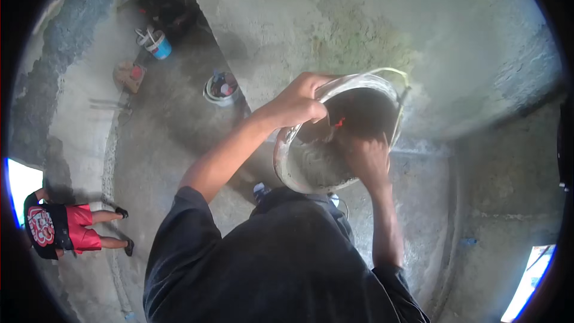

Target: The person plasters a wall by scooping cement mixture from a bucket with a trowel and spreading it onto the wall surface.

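At both hands [298,104], a round, whitish-rimmed bucket [283,164] looks smeared.

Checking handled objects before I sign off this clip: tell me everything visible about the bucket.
The bucket is round-mouthed, plastic-looking, whitish at its grey-smeared rim and grey inside. A thin pale handle arcs over its far right side. Its mouth faces the camera, in front of the torso. The left grip clasps the upper-left rim; the right grip reaches inside, near a small orange-red bit too blurred to identify.
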A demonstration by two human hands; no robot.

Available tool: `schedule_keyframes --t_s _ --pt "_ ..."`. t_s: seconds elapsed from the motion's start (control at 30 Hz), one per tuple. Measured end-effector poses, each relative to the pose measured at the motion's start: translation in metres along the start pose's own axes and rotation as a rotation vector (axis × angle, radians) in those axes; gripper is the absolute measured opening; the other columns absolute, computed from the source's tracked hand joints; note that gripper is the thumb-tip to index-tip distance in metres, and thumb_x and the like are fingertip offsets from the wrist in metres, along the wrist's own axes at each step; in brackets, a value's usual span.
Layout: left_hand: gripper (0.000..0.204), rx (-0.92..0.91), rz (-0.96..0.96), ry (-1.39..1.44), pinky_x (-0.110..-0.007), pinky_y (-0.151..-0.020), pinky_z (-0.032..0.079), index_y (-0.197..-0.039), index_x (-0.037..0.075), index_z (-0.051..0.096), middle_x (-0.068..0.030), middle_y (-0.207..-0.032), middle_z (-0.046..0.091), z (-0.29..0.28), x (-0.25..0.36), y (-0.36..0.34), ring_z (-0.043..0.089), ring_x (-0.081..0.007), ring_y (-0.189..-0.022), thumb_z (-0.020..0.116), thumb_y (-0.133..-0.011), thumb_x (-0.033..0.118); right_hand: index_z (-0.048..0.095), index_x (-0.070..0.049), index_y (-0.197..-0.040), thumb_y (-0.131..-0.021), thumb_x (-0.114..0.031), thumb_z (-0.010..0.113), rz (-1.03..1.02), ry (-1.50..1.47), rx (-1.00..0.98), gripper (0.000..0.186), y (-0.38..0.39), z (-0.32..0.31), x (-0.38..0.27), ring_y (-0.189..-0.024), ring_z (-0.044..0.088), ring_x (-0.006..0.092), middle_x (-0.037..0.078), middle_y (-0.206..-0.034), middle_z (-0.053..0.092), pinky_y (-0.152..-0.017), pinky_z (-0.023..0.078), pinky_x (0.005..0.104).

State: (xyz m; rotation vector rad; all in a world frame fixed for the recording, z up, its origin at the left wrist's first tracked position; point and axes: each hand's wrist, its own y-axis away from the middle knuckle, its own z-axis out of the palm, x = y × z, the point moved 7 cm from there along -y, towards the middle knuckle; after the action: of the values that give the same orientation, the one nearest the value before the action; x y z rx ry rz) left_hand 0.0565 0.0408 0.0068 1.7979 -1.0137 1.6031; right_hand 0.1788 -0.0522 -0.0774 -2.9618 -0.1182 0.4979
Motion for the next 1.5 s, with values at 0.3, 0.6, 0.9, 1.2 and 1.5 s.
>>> schedule_keyframes --t_s 0.3,0.6,0.9,1.2,1.5 --pt "0.066 0.607 -0.028 0.205 -0.023 -0.045 0.036 -0.122 -0.002 0.055 -0.0015 -0.071 0.054 -0.050 -0.061 0.042 0.046 -0.0083 -0.054 0.048 -0.056 -0.005 0.066 -0.008 -0.102 -0.072 -0.029 0.075 0.211 -0.208 0.241 0.038 0.056 -0.030 0.008 -0.078 0.064 0.0255 0.009 -0.089 0.068 -0.075 0.042 0.0372" --pt "0.057 1.052 -0.262 0.304 -0.023 -0.051 0.038 -0.107 -0.004 0.059 -0.0037 -0.082 0.054 -0.072 -0.150 0.091 0.051 -0.0128 -0.067 0.047 -0.051 -0.005 0.056 -0.001 -0.117 -0.080 -0.024 0.067 0.563 -0.805 -0.007 0.046 0.097 0.093 0.041 -0.086 0.065 0.0256 0.018 -0.091 0.066 -0.077 0.049 0.0360" --pt "0.044 0.979 -0.535 -0.273 -0.029 -0.058 0.040 -0.089 -0.001 0.063 -0.0052 -0.069 0.055 -0.060 -0.167 0.114 0.051 -0.0162 -0.062 0.048 -0.048 -0.001 0.039 0.003 -0.132 -0.081 -0.016 0.059 0.555 -0.856 0.272 0.058 0.074 0.083 0.088 -0.096 0.057 0.0236 0.017 -0.103 0.059 -0.084 0.045 0.0328" --pt "0.028 1.155 -0.362 -0.005 -0.027 -0.044 0.035 -0.078 -0.005 0.059 -0.0033 -0.062 0.054 -0.078 -0.217 0.139 0.048 -0.0134 -0.053 0.046 -0.053 -0.003 0.039 0.004 -0.133 -0.086 -0.012 0.054 0.679 -1.134 0.502 0.052 0.038 0.108 0.164 -0.086 0.054 0.0138 0.010 -0.100 0.054 -0.074 0.047 0.0283" --pt "0.026 1.005 -0.503 -0.101 -0.027 -0.048 0.036 -0.072 -0.003 0.058 -0.0016 -0.064 0.055 -0.064 -0.210 0.113 0.050 -0.0129 -0.057 0.046 -0.049 -0.005 0.039 0.000 -0.134 -0.088 -0.011 0.047 0.538 -1.060 0.579 0.048 -0.006 0.062 0.197 -0.073 0.050 0.0116 0.007 -0.094 0.051 -0.063 0.044 0.0257"
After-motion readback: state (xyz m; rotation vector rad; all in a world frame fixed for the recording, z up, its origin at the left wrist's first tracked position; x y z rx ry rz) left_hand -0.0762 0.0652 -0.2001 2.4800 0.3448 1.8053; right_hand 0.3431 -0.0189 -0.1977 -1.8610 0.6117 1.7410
